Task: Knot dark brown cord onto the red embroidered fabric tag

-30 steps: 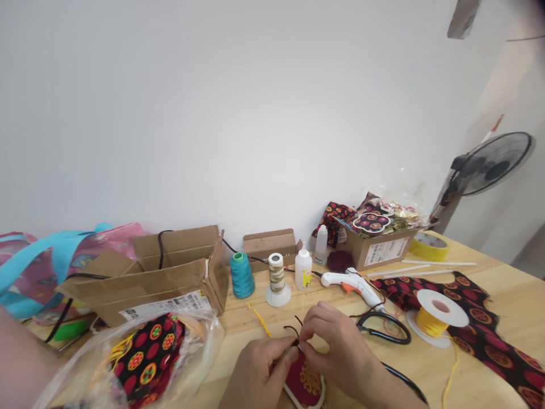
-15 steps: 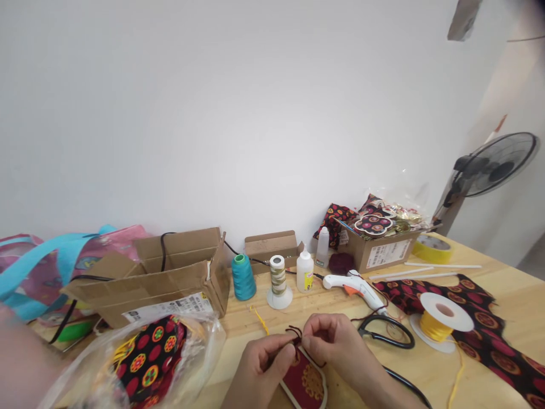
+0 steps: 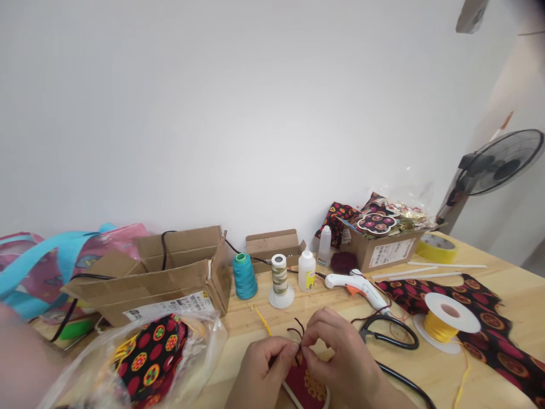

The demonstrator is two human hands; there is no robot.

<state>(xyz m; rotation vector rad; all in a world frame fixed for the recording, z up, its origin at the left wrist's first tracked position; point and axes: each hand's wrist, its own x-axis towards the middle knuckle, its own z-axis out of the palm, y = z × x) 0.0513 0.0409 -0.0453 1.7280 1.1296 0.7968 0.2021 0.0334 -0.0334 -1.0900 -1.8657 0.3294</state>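
At the bottom centre my left hand (image 3: 264,369) and my right hand (image 3: 336,355) meet, fingers pinched together on a thin dark cord (image 3: 295,329). The cord loops up from the top of a small red ornament with a gold pattern (image 3: 306,386), which lies on the wooden table (image 3: 502,267) under both hands. Black scissors (image 3: 389,335) rest just right of my right hand. A white glue gun (image 3: 357,284) lies behind them.
Open cardboard boxes (image 3: 162,272) stand at the left, with a plastic bag of patterned fabric (image 3: 149,352) in front. Teal (image 3: 244,275) and gold (image 3: 280,278) thread spools, a glue bottle (image 3: 306,270), a yellow cord reel (image 3: 447,321), patterned cloth (image 3: 489,324) and a fan (image 3: 498,165) surround the hands.
Both hands stayed on the cord at the ornament's top, shifting slightly; the right hand's fingers moved down closer over the ornament. The view moved a little.
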